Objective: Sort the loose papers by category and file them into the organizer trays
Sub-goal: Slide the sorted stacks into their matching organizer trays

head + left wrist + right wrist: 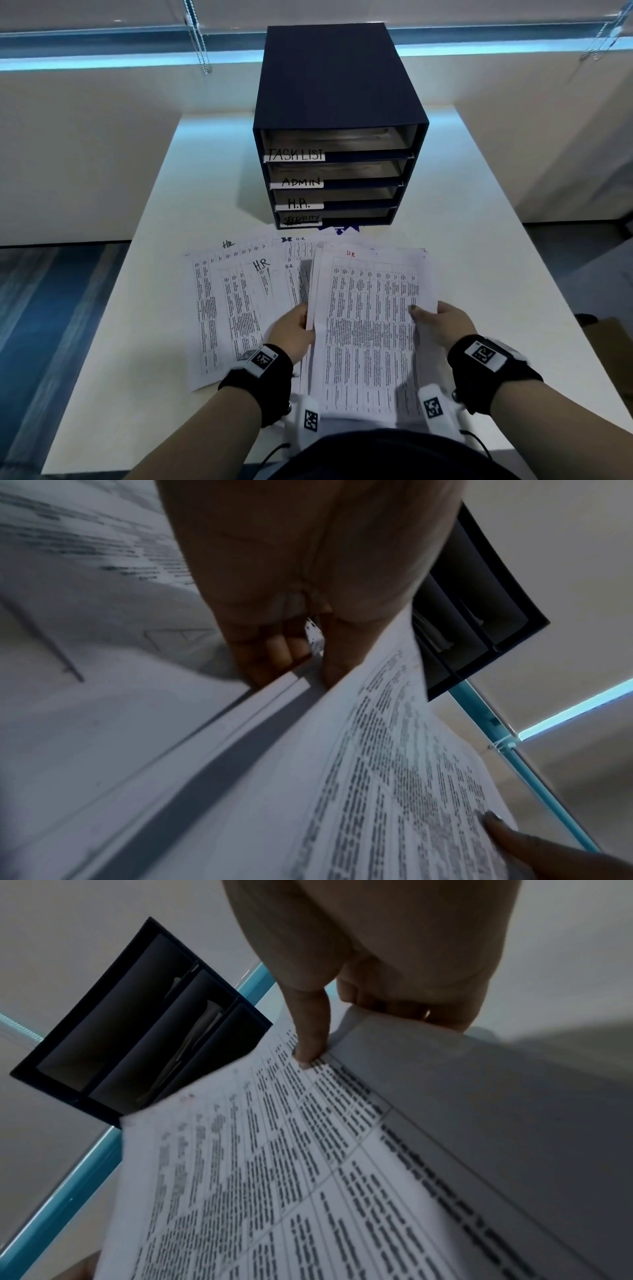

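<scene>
I hold a stack of printed papers (370, 322) just above the white table (479, 212); its top sheet carries a red "HR" mark. My left hand (294, 329) grips the stack's left edge, fingers curled under (274, 653). My right hand (442, 320) pinches the right edge, thumb on top of the print (310, 1042). Several loose sheets marked "H.R" (236, 301) lie spread on the table to the left. The dark blue organizer (339, 102) stands behind, trays labelled TASK LIST, ADMIN, H.R. and SECURITY; papers show in the upper two trays.
Bare table surface lies to the right of the stack and on both sides of the organizer. A brown box corner (606, 329) shows off the table's right edge. Blind cords (198, 37) hang at the window behind.
</scene>
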